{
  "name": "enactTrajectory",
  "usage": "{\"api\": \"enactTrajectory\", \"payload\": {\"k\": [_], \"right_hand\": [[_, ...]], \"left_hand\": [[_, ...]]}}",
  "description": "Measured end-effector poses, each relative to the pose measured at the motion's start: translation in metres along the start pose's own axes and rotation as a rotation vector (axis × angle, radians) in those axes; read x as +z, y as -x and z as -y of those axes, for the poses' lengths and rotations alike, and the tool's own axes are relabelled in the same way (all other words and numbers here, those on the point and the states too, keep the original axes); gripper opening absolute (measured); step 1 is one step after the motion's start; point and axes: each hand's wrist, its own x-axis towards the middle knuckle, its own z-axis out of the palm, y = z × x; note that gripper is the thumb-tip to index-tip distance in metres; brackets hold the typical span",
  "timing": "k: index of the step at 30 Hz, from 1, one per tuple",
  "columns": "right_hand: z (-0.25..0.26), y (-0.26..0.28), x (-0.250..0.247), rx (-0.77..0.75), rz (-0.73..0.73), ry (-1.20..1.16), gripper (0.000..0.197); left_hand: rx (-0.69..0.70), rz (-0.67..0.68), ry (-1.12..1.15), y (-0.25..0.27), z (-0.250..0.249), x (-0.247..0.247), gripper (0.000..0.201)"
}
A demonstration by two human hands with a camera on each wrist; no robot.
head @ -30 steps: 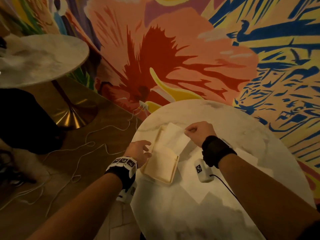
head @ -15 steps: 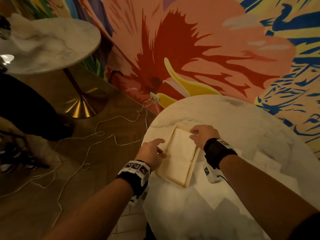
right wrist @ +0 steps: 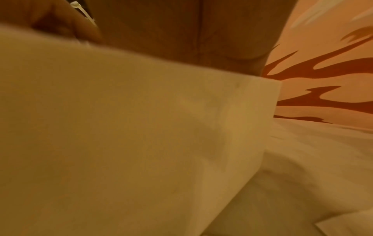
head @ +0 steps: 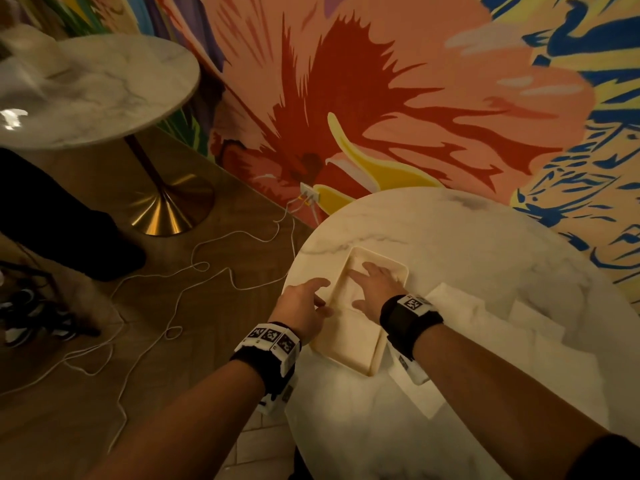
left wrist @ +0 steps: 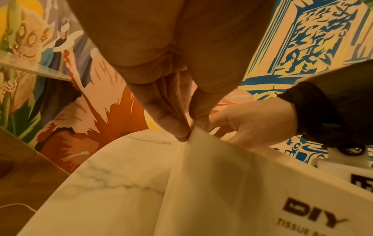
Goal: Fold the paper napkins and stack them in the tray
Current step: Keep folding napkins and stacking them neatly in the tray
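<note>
A cream tray (head: 379, 349) sits near the left edge of the round marble table (head: 450, 244). A folded white napkin (head: 346, 294) lies inside it. My right hand (head: 363, 282) lies flat on that napkin with straight fingers. My left hand (head: 327, 296) is at the tray's left rim. In the left wrist view its thumb and fingers (left wrist: 177, 127) pinch the rim of the tray (left wrist: 232, 183), which bears printed lettering. The right wrist view is filled by the blurred tray wall (right wrist: 141, 127).
Loose white napkins (head: 460, 306) lie spread on the table right of the tray, with more toward the near edge (head: 415, 393). A second marble table (head: 86, 88) on a brass base stands at the far left. White cables (head: 207, 271) trail over the wooden floor.
My right hand, which pinched a napkin above the tray, has laid it inside and now rests flat on it. My left hand has moved in onto the tray's rim.
</note>
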Motion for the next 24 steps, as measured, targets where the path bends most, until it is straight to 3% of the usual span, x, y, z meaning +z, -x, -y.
{"api": "enactTrajectory", "payload": {"k": [9,14,19,24], "right_hand": [[-0.001,-0.001,-0.002,-0.031,0.026,0.028,0.063],[-0.019,0.026,-0.011,-0.056,-0.213,-0.113,0.043],[-0.064,0.08,-0.004,0.068,-0.48,-0.517,0.026],[-0.133,0.132,0.021,0.321,-0.53,-0.647,0.022]], "left_hand": [[0.007,0.013,-0.037,-0.001,-0.002,-0.002,0.051],[0.087,-0.051,-0.128,0.004,-0.009,-0.005,0.052],[0.318,-0.214,-0.134,0.019,-0.049,0.014,0.04],[0.491,-0.134,-0.074,0.03,-0.095,0.061,0.033]]}}
